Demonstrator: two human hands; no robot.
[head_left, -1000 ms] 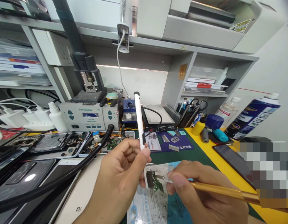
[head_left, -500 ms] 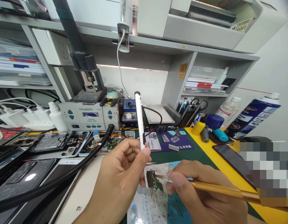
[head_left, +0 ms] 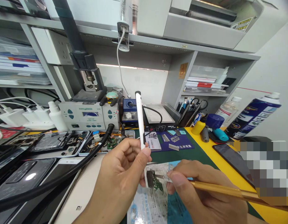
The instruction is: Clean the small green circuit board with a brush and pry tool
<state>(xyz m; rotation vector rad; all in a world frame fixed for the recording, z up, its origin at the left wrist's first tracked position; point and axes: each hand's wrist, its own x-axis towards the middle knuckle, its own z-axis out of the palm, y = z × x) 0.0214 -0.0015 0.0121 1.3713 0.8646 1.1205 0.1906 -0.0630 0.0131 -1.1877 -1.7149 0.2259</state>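
Note:
My left hand (head_left: 125, 168) is closed round a white brush (head_left: 139, 121) with dark bristles, held nearly upright with its bristle end low. Against or just beside the bristles is a small green circuit board (head_left: 157, 183); what supports it I cannot tell. My right hand (head_left: 197, 186) is closed round a slim gold-handled tool (head_left: 218, 189), whose thin tip points left at the board's edge. Tip and board overlap in view, so contact is uncertain. Below both hands lies a stained, printed blue-and-white sheet (head_left: 148, 208).
Phones (head_left: 29, 180) and parts trays (head_left: 132, 134) fill the left side, crossed by a thick black hose (head_left: 64, 180). Behind stand a grey control station (head_left: 88, 116) and a flat metal plate unit (head_left: 160, 113). Blades (head_left: 173, 147) lie on a purple mat; a spray can (head_left: 253, 116) stands right.

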